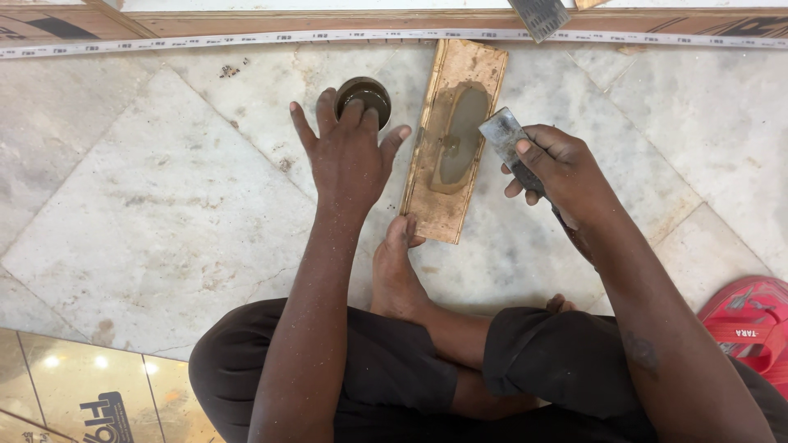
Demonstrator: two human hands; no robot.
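Observation:
My left hand (348, 152) reaches forward with fingers spread, its fingertips resting on the rim of a small round container (364, 93) of dark liquid on the floor. My right hand (558, 168) is shut on a putty knife (502, 134), whose flat metal blade points up-left beside a small wooden board (439, 209). A smear of grey putty (462, 135) lies on that board. I sit cross-legged, and the toes of one bare foot (396, 267) touch the board's near end.
The floor is pale marble (164, 205) with stains. A long wooden plank (328, 23) with a white taped edge runs along the top. A red sandal (751, 324) lies at the right. Glossy tiles (74, 385) are at bottom left.

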